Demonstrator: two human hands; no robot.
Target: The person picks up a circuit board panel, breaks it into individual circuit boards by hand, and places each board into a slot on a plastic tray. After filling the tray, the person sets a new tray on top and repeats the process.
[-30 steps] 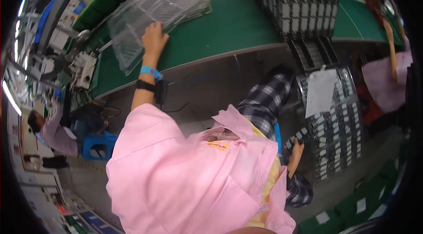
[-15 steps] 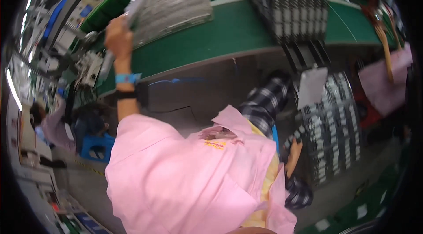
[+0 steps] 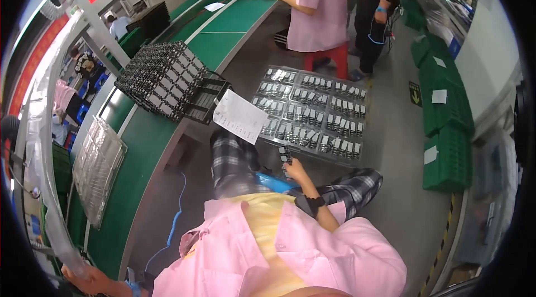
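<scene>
My right hand (image 3: 297, 172), above my lap, is closed on a small strip of dark circuit boards (image 3: 285, 155) with pale patches. Just beyond it lies a clear compartment tray (image 3: 365, 129) filled with rows of similar small boards. At the lower left, my left hand (image 3: 89, 281) is wrapped round the lower part of a long grey post (image 3: 49, 216); its fingers are partly hidden. A sheet of white paper (image 3: 241, 116) with print rests between the tray and the bench.
On the green bench (image 3: 142, 154) stand stacked dark racks (image 3: 167, 79) and clear plastic trays (image 3: 99, 168). Two people in pink shirts (image 3: 318, 9) are ahead, one on a red stool (image 3: 333, 62). Green crates (image 3: 446, 157) line the right side. A blue cord (image 3: 176, 221) hangs by the bench.
The view has swung to the right, so the bench now runs along the left and the tray sits ahead. My left hand still grips the post; my right still holds the board strip.
</scene>
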